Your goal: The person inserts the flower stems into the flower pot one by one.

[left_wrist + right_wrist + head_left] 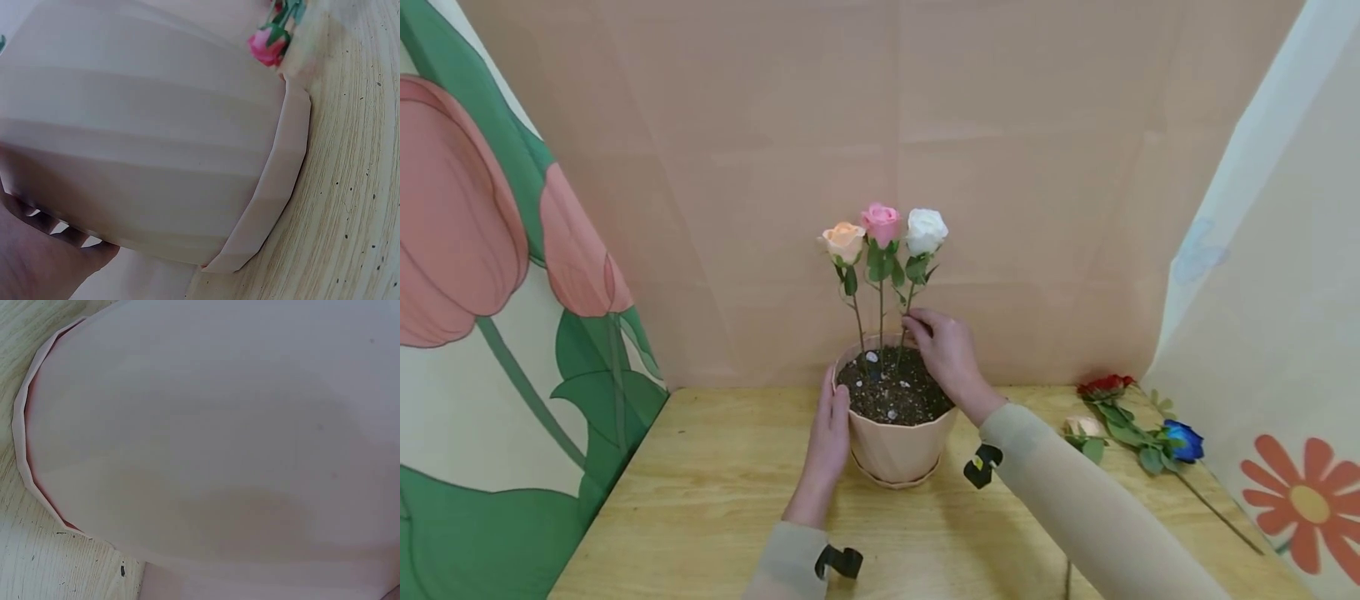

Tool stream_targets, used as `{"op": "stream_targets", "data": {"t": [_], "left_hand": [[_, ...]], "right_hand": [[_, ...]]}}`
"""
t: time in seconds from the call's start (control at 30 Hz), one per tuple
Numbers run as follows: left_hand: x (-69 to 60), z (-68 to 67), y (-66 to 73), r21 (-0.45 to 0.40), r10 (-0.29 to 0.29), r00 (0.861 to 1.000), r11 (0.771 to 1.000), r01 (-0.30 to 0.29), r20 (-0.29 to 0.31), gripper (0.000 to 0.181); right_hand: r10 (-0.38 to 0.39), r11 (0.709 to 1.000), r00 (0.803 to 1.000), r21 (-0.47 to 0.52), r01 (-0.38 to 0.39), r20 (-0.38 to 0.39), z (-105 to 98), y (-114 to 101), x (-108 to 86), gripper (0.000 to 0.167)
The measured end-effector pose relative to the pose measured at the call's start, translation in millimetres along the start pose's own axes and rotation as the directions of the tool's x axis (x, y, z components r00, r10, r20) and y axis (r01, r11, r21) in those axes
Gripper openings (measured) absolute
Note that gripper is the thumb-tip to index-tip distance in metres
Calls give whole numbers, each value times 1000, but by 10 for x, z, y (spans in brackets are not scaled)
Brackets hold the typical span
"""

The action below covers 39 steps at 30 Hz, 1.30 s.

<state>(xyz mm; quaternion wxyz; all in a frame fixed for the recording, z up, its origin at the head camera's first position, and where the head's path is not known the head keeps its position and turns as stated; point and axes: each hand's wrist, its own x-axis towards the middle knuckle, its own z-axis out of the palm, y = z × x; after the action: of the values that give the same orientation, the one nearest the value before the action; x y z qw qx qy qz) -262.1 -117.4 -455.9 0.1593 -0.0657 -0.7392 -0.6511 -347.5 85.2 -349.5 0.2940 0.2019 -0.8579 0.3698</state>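
"While the right hand (946, 346) is at the pot (898, 454), what do its fingers hold?"

"They are clamped on the stem of the white rose (927, 232). The bloom stands above the fingertips; the stem descends from them into the soil (898, 404)."

"State of the left hand (827, 437)?"

"Its fingers are extended against the pot's outer wall, slight gaps showing between them in the left wrist view. The pot stands to their right."

"Remaining items?"

"Left of the right fingers, the pink rose (881, 223) and the peach rose (844, 241) are set in the soil. Well to the right of those fingers, the red rose (1103, 386) and the blue rose (1183, 440) lie on the desk (700, 483)."
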Motion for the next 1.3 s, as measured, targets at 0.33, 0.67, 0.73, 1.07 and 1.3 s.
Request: {"op": "stream_targets", "data": {"t": [0.33, 0.67, 0.73, 1.07, 1.3], "left_hand": [[15, -16, -2, -6, -16, 1000, 1000, 16, 6, 62], [13, -15, -8, 12, -5, 1000, 1000, 5, 2, 63], [13, -17, -11, 14, 1, 1000, 1000, -1, 4, 63], [16, -22, -22, 7, -3, 1000, 1000, 3, 9, 62], [39, -11, -33, -4, -3, 1000, 1000, 3, 11, 61]], "right_hand": [[-5, 1000, 999, -2, 5, -35, 7, 17, -6, 22], [-127, 992, 967, -10, 128, -222, -15, 5, -35, 16], [-161, 987, 956, -23, 160, -246, -7, 3, -34, 15], [-118, 990, 991, -84, 113, -65, 23, -17, 12, 20], [-41, 998, 999, -39, 41, 14, 18, 0, 30, 23]]}}
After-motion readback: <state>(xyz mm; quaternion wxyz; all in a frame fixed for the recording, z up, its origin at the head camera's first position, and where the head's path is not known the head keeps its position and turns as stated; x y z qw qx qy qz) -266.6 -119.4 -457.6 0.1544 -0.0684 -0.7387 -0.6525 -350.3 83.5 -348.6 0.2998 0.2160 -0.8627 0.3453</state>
